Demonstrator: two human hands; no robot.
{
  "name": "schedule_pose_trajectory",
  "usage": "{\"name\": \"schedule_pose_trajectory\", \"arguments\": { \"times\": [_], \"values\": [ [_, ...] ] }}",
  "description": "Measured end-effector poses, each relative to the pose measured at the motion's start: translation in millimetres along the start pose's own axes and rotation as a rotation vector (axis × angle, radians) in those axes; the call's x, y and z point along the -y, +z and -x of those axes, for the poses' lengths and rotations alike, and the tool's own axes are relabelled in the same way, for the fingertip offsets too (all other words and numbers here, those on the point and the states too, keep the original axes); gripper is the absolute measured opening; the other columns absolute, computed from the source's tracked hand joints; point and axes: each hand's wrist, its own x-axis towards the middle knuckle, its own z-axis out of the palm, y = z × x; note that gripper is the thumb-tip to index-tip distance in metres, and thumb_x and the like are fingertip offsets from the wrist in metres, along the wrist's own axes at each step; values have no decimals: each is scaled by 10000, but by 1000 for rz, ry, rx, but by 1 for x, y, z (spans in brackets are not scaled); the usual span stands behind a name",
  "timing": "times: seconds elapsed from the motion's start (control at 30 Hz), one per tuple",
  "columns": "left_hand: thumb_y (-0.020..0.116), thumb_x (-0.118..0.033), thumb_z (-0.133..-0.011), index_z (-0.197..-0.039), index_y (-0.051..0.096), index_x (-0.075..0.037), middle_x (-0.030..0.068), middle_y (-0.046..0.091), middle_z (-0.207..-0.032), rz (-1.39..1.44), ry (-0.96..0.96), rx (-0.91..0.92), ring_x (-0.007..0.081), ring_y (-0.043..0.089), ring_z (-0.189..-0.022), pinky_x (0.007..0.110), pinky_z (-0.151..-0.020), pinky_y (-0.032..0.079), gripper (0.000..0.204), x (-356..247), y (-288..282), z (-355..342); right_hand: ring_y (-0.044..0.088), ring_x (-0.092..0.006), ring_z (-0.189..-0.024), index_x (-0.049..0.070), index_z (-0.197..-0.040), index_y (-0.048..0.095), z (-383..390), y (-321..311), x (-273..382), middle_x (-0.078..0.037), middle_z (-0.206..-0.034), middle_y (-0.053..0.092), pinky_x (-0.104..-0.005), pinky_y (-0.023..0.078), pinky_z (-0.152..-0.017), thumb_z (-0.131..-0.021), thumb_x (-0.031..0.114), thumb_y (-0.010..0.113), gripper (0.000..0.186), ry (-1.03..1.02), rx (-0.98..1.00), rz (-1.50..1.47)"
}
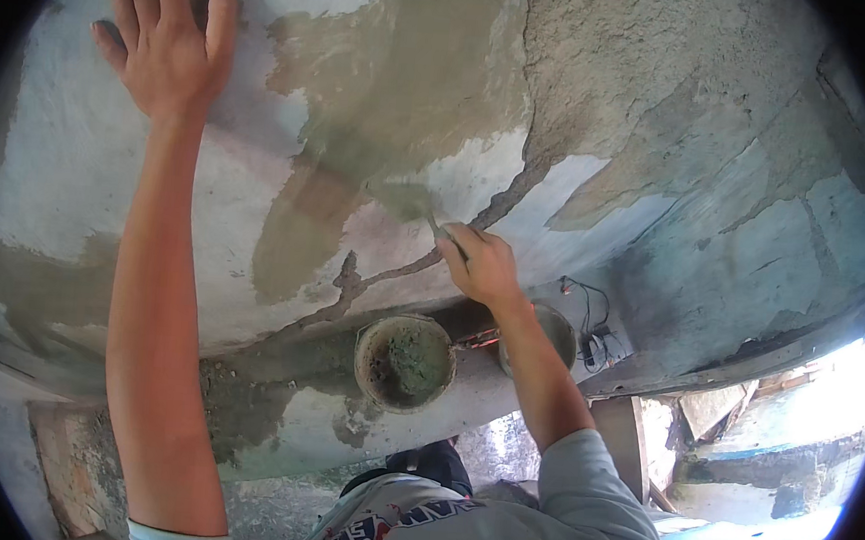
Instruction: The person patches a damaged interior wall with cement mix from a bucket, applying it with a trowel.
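Chipped white wall (89, 161) carries smooth brown plaster (406, 78) at 12 o'clock. At 6, a round, crusted bucket (443, 356) holds lumpy mortar (411, 364). At 10, the left hand (173, 63) splays flat, fingers apart; near centre, the right hand (483, 267) clamps a blurred trowel (403, 202) slanting toward 10.

Left hand (175, 56) cropped by top edge, trowel blade (403, 201) blurred, bucket (557, 336) partly behind right forearm (542, 376)

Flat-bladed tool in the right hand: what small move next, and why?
I'd probably draw the flat-bladed tool along the ragged lower edge of the brown patch: the right hand grips it near that edge, where pale wall shows alongside.
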Motion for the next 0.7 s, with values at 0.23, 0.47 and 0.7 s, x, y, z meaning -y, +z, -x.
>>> {"name": "schedule_pose_trajectory", "arguments": {
  "times": [0.23,0.47,0.7],
  "values": [
    [434,-643,-1078,-1669,403,-338,81,359,-1751,383,32,-111,373,271,-1629,684,-1279,117,665,0,4,3,751,-348,-775,149,-1146,762,-81,-78,-19,-127,-965,782,-463,598,-681,-1011,330,715,230,-95,-244,259],
    [479,-610,-1061,-1664,415,-330,98,337,-1760,391,2,-79,393,264,-1628,695,-1271,100,668,0,6,0,751,-326,-740,90,-1131,749,-68,-100,-16,-133,-898,777,-398,551,-653,-1057,301,674,236,377,-254,-14],
    [428,-612,-1084,-1674,406,-314,98,323,-1768,369,10,-79,391,260,-1631,683,-1274,106,662,-1,2,0,750,-370,-746,168,-1136,768,-74,-74,-18,-82,-988,794,-468,603,-657,-987,356,752,241,-108,-142,352]
  ]
}}
